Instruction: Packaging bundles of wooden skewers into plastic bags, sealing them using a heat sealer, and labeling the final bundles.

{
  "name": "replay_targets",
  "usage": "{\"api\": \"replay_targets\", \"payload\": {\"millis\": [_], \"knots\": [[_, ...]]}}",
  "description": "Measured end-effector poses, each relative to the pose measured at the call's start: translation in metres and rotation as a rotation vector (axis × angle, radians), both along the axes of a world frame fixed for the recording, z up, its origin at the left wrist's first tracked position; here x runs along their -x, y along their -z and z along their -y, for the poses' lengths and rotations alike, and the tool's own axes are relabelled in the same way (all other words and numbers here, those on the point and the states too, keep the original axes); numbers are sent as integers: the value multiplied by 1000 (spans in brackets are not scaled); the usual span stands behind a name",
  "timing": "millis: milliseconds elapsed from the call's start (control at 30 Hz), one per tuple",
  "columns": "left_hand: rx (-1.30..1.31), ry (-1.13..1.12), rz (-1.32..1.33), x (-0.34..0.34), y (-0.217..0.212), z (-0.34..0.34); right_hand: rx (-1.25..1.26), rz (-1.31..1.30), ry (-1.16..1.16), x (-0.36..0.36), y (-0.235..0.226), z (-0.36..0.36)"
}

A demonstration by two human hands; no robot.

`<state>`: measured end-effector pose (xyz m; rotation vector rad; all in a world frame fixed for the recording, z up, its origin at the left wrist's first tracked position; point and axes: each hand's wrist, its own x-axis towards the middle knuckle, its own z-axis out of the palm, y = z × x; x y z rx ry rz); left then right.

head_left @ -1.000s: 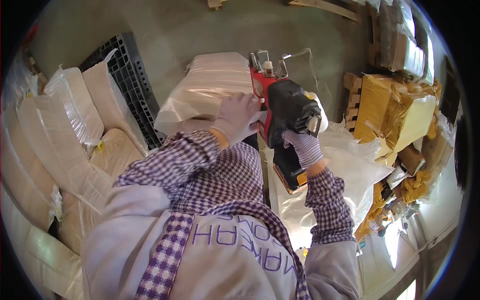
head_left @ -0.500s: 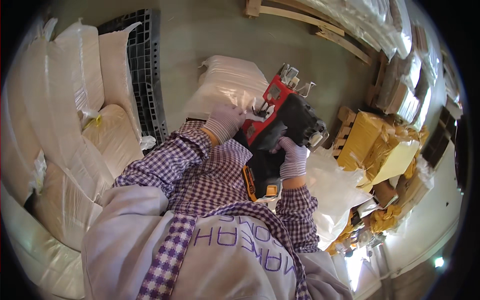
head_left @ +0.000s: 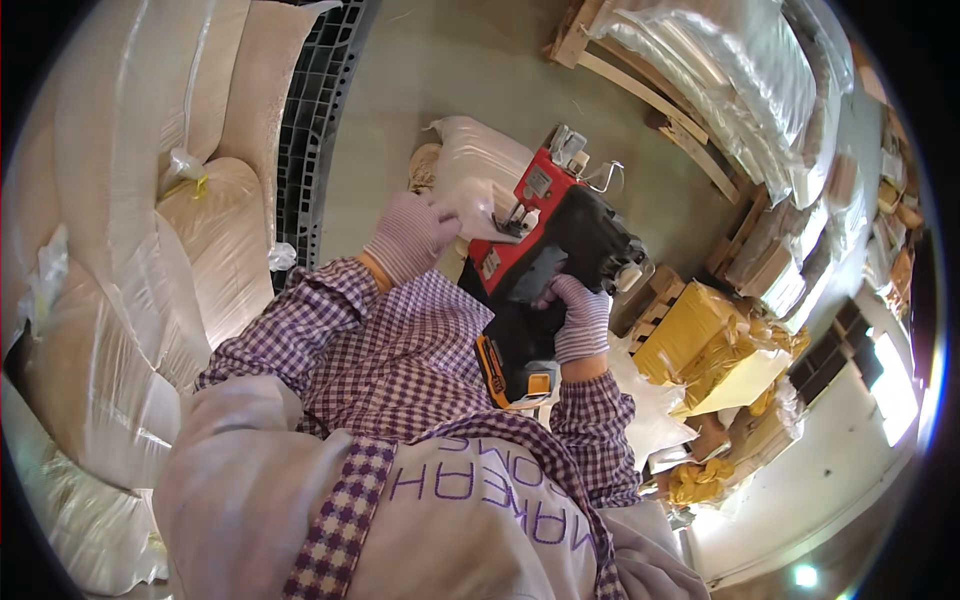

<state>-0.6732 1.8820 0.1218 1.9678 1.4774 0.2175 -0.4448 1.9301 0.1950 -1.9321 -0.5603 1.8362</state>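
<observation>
My right hand [head_left: 580, 320], in a striped glove, is wrapped round the handle of a red and black portable bag sewing machine [head_left: 530, 200]. A yellow and black battery [head_left: 512, 378] sits at the base of that handle. The machine is tilted, its red side toward my left hand. My left hand [head_left: 412, 238], gloved alike, pinches the edge of a whitish plastic bag [head_left: 480, 150]. The bag lies beyond my hands, and its gathered edge reaches the machine's red side; the machine hides the exact contact.
Large filled sacks [head_left: 110, 200] are stacked at the left beside a black plastic pallet [head_left: 315, 110]. Wrapped white bags [head_left: 740, 80] rest on wooden pallets [head_left: 650, 90] at the far right. A yellow wrapped box [head_left: 695, 330] stands at the right among loose packaging.
My left hand has moved a little left, away from the machine, with the bag's edge in its fingers. A round, tan object now shows beside the bag. The whole view has turned slightly.
</observation>
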Motion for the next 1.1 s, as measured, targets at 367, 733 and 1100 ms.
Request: {"api": "replay_targets", "payload": {"millis": [367, 733, 1100], "knots": [[453, -461, 103, -6, 136, 49, 247, -261, -34, 53, 13, -31], [804, -916, 405, -63, 149, 38, 338, -364, -234, 136, 18, -30], [671, -1054, 151, 28, 125, 20, 0, -557, -695, 138, -66, -23]]}}
